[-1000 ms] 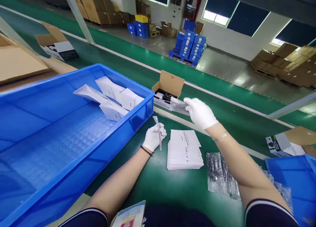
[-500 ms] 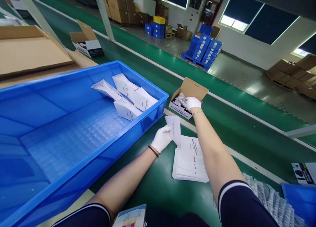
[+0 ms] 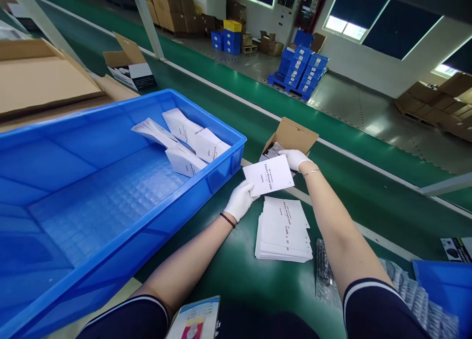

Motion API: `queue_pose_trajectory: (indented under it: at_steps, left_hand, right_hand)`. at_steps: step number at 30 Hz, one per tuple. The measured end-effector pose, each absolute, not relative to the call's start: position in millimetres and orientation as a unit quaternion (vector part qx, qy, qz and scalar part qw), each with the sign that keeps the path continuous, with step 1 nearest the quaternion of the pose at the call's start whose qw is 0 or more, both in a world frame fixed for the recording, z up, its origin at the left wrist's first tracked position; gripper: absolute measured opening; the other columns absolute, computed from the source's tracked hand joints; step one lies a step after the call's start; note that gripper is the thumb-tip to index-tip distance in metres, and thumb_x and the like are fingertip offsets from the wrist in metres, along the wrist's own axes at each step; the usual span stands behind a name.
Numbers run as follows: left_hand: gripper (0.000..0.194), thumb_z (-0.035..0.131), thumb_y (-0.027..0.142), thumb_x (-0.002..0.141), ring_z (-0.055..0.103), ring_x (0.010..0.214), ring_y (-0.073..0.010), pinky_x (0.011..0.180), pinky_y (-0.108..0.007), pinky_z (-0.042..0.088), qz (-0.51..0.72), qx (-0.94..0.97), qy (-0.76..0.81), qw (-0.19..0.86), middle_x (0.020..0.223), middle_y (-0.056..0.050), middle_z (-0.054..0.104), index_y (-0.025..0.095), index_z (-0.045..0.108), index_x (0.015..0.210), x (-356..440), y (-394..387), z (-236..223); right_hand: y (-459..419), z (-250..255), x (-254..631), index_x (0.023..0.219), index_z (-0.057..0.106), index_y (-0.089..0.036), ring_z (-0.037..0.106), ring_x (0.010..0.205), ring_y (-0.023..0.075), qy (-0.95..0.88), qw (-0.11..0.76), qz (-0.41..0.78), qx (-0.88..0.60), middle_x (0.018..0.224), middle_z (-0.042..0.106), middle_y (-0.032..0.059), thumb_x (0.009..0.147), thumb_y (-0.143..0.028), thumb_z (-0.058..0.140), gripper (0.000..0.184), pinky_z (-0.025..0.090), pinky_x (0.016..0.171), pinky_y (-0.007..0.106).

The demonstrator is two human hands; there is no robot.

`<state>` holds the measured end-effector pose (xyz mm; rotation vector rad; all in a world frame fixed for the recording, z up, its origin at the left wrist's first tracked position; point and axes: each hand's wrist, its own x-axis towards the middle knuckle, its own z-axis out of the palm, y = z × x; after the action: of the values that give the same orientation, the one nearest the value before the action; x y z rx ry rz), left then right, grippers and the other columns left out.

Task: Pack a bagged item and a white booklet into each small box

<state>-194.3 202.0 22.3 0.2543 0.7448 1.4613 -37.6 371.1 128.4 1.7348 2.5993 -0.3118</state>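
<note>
My left hand (image 3: pixel 241 201), in a white glove, grips a white printed booklet (image 3: pixel 268 176) by its lower left edge. The booklet is held tilted in front of a small open carton (image 3: pixel 295 134), hiding most of the carton's front. My right hand (image 3: pixel 295 159), also gloved, is over the carton's opening, its fingers stretched left beside the booklet's upper corner. Part of that hand is hidden, and I cannot tell whether it touches the booklet. A clear-wrapped item (image 3: pixel 273 150) shows inside the carton. Below the hands lies a stack of similar booklets (image 3: pixel 283 231).
A large blue bin (image 3: pixel 206 191) at left holds several bundles of booklets (image 3: pixel 186 159). Plastic-wrapped items (image 3: pixel 326 275) lie at lower right beside a blue tray (image 3: pixel 442 290). Another open carton (image 3: pixel 131 68) stands behind the bin. A green conveyor (image 3: pixel 368 181) runs across.
My left hand has turned the booklet so its printed face shows and brought it up to the carton. My right hand has drawn back slightly to the right from the wrapped item inside.
</note>
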Motion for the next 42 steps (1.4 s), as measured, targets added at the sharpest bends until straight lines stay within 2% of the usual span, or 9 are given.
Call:
queue_pose_trajectory:
  at_steps: [4,8,14,23,27,30,33,37,42]
  left_hand:
    - [0.040,0.064,0.012,0.077,0.068,0.092,-0.0217,0.057,-0.024,0.054,0.663,0.151,0.395,0.618,0.121,-0.014,0.067,0.015,0.065,0.116,-198,204,20]
    - [0.040,0.065,0.014,0.077,0.067,0.074,-0.0164,0.050,-0.020,0.049,0.639,0.166,0.353,0.663,0.114,-0.014,0.068,0.014,0.066,0.117,-200,203,19]
    - [0.048,0.066,0.027,0.085,0.070,0.083,-0.0209,0.070,-0.028,0.056,0.628,0.161,0.301,0.700,0.117,-0.019,0.067,0.012,0.058,0.130,-203,199,18]
    - [0.043,0.070,0.025,0.079,0.070,0.084,-0.0218,0.075,-0.030,0.053,0.631,0.207,0.324,0.674,0.107,-0.017,0.070,0.010,0.064,0.119,-197,198,15]
    - [0.044,0.071,0.030,0.079,0.070,0.085,-0.0218,0.076,-0.031,0.052,0.636,0.255,0.336,0.646,0.105,-0.015,0.071,0.012,0.064,0.118,-195,197,10]
    - [0.044,0.069,0.036,0.082,0.069,0.085,-0.0208,0.077,-0.030,0.052,0.636,0.315,0.363,0.604,0.105,-0.013,0.071,0.014,0.064,0.120,-194,197,5]
    - [0.044,0.064,0.043,0.086,0.069,0.082,-0.0196,0.076,-0.030,0.051,0.625,0.374,0.396,0.559,0.104,-0.012,0.072,0.015,0.065,0.120,-192,195,2]
    - [0.044,0.060,0.044,0.087,0.069,0.080,-0.0195,0.076,-0.031,0.051,0.607,0.430,0.423,0.518,0.102,-0.011,0.072,0.015,0.065,0.120,-191,190,6]
    - [0.041,0.059,0.041,0.088,0.068,0.079,-0.0191,0.076,-0.032,0.051,0.609,0.439,0.445,0.489,0.101,-0.011,0.073,0.015,0.066,0.118,-192,187,10]
  right_hand:
    - [312,142,-34,0.126,0.062,-0.021,0.055,0.116,0.0293,0.898,-0.082,0.005,0.433,0.129,0.062,0.0117,0.103,-0.043,0.034,0.042,0.044,0.097,0.040]
    - [249,125,-42,0.128,0.060,-0.015,0.050,0.120,0.0336,0.965,0.012,0.090,0.248,0.130,0.058,0.0182,0.096,-0.030,0.053,0.035,0.039,0.102,0.050]
    - [279,121,-9,0.147,0.045,-0.015,0.037,0.139,0.0307,0.873,-0.061,0.150,0.459,0.149,0.048,0.0142,0.097,-0.011,0.027,0.054,0.029,0.114,0.051]
    - [312,96,34,0.153,0.034,-0.017,0.024,0.147,0.0348,0.831,0.054,-0.034,0.552,0.161,0.027,0.0146,0.098,-0.062,0.037,0.071,0.031,0.113,0.051]
    - [279,98,42,0.142,0.048,-0.016,0.047,0.130,0.0366,0.806,-0.005,0.031,0.591,0.147,0.047,0.0187,0.099,-0.050,0.040,0.055,0.040,0.104,0.049]
    - [248,99,48,0.128,0.061,-0.019,0.060,0.113,0.0370,0.742,0.060,-0.070,0.665,0.126,0.064,0.0179,0.099,-0.062,0.028,0.062,0.046,0.093,0.048]
    - [225,90,59,0.137,0.056,-0.017,0.059,0.115,0.0405,0.709,0.152,-0.178,0.665,0.130,0.063,0.0191,0.088,-0.075,0.043,0.077,0.046,0.094,0.049]
    - [214,78,79,0.150,0.039,-0.013,0.066,0.102,0.0321,0.696,0.077,-0.243,0.671,0.110,0.072,0.0137,0.082,-0.052,0.066,0.082,0.051,0.085,0.039]
    - [207,79,86,0.135,0.056,-0.012,0.069,0.080,0.0264,0.668,0.041,-0.304,0.678,0.083,0.073,0.0084,0.093,-0.063,0.046,0.067,0.052,0.077,0.037]
